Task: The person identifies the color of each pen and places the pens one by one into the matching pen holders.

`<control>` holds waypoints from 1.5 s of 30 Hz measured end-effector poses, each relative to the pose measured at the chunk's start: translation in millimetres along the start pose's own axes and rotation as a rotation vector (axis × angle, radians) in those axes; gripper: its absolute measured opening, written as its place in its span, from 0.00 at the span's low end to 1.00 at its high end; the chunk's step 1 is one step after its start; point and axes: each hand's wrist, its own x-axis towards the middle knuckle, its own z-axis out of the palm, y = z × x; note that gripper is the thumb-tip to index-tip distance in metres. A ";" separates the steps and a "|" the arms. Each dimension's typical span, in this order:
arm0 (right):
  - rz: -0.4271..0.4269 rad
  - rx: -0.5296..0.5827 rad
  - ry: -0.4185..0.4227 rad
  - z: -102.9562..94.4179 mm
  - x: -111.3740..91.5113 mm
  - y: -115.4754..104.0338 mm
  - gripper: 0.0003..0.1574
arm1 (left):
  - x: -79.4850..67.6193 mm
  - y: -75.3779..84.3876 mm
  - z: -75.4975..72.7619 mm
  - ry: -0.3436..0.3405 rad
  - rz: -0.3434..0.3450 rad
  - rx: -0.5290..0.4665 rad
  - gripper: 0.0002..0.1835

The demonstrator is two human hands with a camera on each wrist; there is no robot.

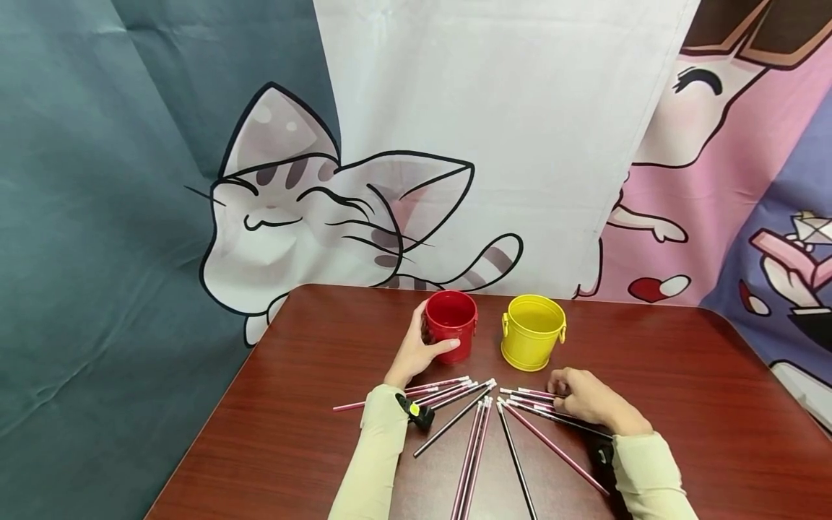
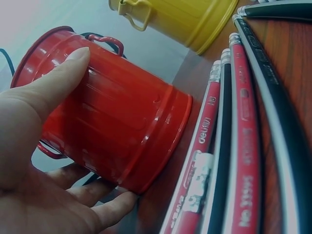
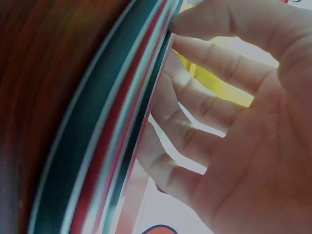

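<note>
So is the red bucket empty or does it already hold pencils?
Empty, it seems: the head view looks into the red bucket, upright in the left hand, showing only red inside.

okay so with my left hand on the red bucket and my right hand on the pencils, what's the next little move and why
Probably pinch one pencil and lift it clear. The right hand rests on the pencils fanned on the table, fingers touching but not visibly gripping any, while the left hand already holds the upright, open red bucket, steady to receive it.
</note>
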 end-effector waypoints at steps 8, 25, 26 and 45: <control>-0.022 -0.001 0.008 -1.8 -0.6 3.3 0.12 | 0.8 0.2 -0.2 0.005 -0.001 -0.007 0.47; -0.041 0.069 0.033 -10.5 -3.6 -6.9 0.08 | -1.1 4.0 -1.3 -0.005 -0.016 -0.019 0.47; -0.040 0.071 0.035 -11.3 -3.8 -7.3 0.08 | -1.3 4.2 -1.5 -0.010 -0.016 -0.018 0.47; -0.122 0.113 0.228 -24.2 -7.6 -23.8 0.14 | 0.7 -2.7 1.1 0.025 -0.020 0.005 0.47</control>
